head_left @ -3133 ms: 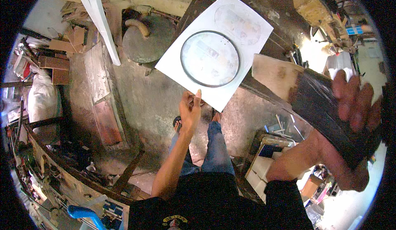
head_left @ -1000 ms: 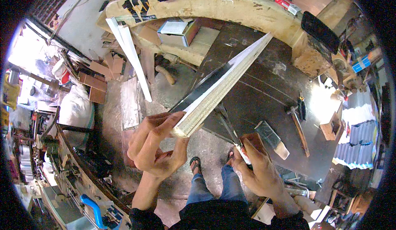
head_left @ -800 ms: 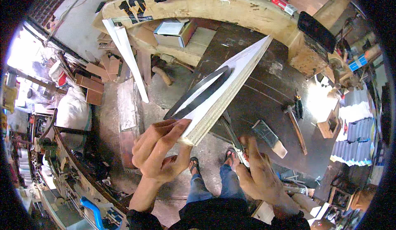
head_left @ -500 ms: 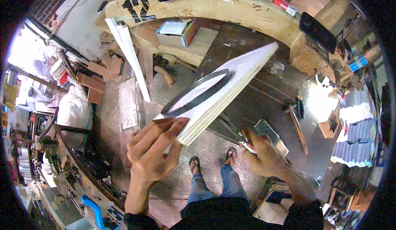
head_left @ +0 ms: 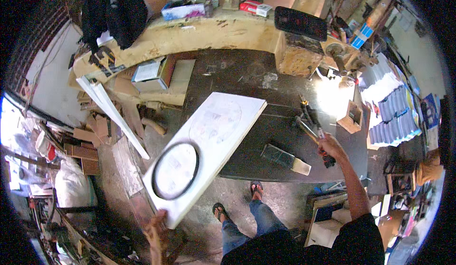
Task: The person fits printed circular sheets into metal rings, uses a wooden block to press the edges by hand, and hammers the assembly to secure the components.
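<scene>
White covers the corner that the left hand (head_left: 158,231) pinches, thumb on top, other fingers partly hidden, perhaps so the face stays in view. From there the board (head_left: 212,156) slants over the left edge of the table (head_left: 249,169), thick and pale-sided, bearing a black ring (head_left: 197,167) and a faint circle (head_left: 216,122). Farther right on the table lie a block (head_left: 285,159) and hammer (head_left: 308,131); beside them the right hand (head_left: 334,148) curls its fingers round a blurred tool (head_left: 327,160), presumably keeping it clear of that surface.

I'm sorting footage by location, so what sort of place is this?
Most likely a small workshop, perhaps for woodworking: a hammer and pliers lie on a big dark worktable, and the left hand grips a thick white board.
</scene>
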The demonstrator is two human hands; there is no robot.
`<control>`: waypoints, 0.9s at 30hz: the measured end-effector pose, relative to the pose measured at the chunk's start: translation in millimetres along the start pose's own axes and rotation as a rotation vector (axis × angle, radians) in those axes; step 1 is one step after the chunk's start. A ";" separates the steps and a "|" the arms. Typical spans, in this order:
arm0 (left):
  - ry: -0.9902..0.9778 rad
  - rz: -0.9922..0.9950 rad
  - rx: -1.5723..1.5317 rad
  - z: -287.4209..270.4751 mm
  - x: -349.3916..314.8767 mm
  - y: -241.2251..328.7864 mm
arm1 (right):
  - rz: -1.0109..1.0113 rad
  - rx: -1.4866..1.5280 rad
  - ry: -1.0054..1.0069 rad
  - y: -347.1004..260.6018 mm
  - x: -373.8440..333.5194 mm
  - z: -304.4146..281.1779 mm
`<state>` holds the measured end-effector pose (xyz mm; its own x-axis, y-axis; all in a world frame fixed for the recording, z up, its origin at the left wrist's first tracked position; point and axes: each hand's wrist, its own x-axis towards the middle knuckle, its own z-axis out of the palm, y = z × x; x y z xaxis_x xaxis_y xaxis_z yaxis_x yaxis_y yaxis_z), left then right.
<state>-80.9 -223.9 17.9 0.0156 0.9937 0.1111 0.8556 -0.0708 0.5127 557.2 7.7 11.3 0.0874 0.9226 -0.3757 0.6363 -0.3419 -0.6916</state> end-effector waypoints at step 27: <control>0.662 -0.488 -0.374 111.3 130.7 -95.3 | -0.461 0.108 0.090 -95.9 -12.0 155.5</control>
<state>-102.8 -77.6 -111.2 -0.7047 0.6755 0.2171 0.4635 0.2066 0.8617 376.0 1.7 -13.8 -0.1155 0.9926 0.0367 0.5416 0.0939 -0.8354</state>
